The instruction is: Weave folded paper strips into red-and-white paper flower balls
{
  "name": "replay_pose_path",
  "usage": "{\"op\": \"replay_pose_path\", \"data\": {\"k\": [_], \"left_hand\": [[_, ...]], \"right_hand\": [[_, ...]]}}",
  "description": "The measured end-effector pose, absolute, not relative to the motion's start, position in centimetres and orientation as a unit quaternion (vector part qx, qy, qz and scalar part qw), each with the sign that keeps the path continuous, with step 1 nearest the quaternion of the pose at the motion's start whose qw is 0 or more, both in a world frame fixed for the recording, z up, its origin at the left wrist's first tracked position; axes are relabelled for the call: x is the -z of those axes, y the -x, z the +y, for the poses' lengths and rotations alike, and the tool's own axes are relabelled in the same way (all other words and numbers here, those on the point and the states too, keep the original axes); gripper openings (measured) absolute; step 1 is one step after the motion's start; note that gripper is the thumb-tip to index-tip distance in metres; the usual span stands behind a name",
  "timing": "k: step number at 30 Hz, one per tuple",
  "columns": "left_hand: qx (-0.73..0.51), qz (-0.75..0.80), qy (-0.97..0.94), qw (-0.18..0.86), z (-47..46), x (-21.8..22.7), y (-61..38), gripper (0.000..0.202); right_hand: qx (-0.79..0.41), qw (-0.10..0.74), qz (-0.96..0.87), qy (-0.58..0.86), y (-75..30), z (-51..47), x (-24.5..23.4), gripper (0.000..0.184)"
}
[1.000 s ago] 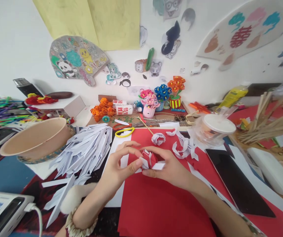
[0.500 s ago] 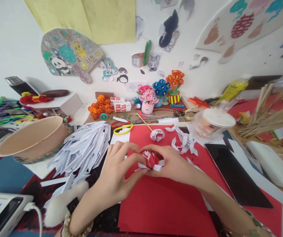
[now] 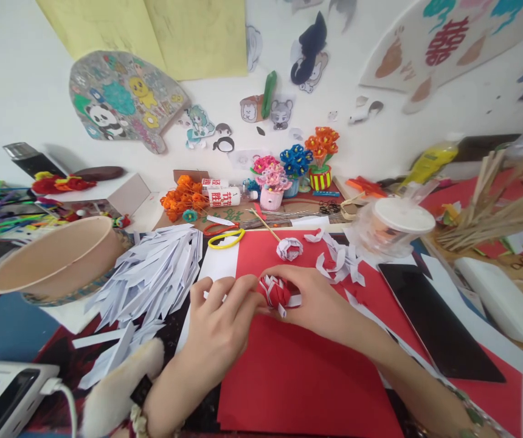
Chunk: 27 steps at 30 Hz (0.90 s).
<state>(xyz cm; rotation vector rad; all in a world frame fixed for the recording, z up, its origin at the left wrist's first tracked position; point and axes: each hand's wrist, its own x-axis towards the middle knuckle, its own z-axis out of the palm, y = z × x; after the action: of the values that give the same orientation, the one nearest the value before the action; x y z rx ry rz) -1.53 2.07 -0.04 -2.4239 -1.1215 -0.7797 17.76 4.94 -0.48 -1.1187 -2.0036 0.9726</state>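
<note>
A small ball woven from red and white paper strips (image 3: 275, 291) sits in my right hand (image 3: 320, 301), whose thumb and fingers curve round it from the right. White strip ends stick out at its lower right. My left hand (image 3: 222, 319) is closed at the ball's left side, fingertips pinched on a white paper strip, a bit of which shows behind the knuckles. The fingertips themselves are partly hidden. Just beyond the hands lies a white paper rose on a stick (image 3: 289, 249). Red paper sheets (image 3: 302, 383) spread beneath both hands.
Folded white paper strips (image 3: 147, 274) are heaped at left, near a tan bowl (image 3: 51, 255). Yellow-handled scissors (image 3: 226, 238) lie behind my left hand. Curled white scraps (image 3: 341, 261), a lidded cup (image 3: 402, 222) and a black tablet (image 3: 439, 322) are at right.
My left hand has turned, its fingers curling in closer together and slightly lower at the ball's left side. The ball has rotated a little in my right hand, which stays nearly in place.
</note>
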Motion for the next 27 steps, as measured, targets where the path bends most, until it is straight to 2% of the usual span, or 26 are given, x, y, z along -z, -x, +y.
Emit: {"op": "replay_pose_path", "data": {"k": [3,7,15,18,23,27], "left_hand": [[0.266,-0.407,0.852,0.194,2.0,0.0,1.4,0.021],[0.28,-0.422,0.853,0.121,2.5,-0.8,1.7,0.011],[0.27,-0.414,0.868,0.031,3.1,-1.2,2.2,0.022],[0.272,-0.419,0.865,-0.049,3.2,-1.2,2.2,0.023],[0.29,-0.429,0.819,-0.247,3.8,-2.0,2.7,0.033],[0.322,-0.421,0.757,-0.382,4.0,-2.0,2.8,0.038]], "right_hand": [[-0.35,0.317,-0.771,0.428,-17.7,4.9,0.8,0.039],[-0.361,0.327,-0.766,0.419,-17.9,5.1,0.7,0.036],[-0.403,0.319,-0.769,0.381,-18.0,5.0,0.1,0.026],[-0.433,0.307,-0.767,0.36,-18.0,5.0,0.0,0.024],[-0.501,0.299,-0.727,0.362,-18.3,5.1,0.3,0.042],[-0.563,0.281,-0.695,0.348,-18.5,5.2,0.4,0.044]]}}
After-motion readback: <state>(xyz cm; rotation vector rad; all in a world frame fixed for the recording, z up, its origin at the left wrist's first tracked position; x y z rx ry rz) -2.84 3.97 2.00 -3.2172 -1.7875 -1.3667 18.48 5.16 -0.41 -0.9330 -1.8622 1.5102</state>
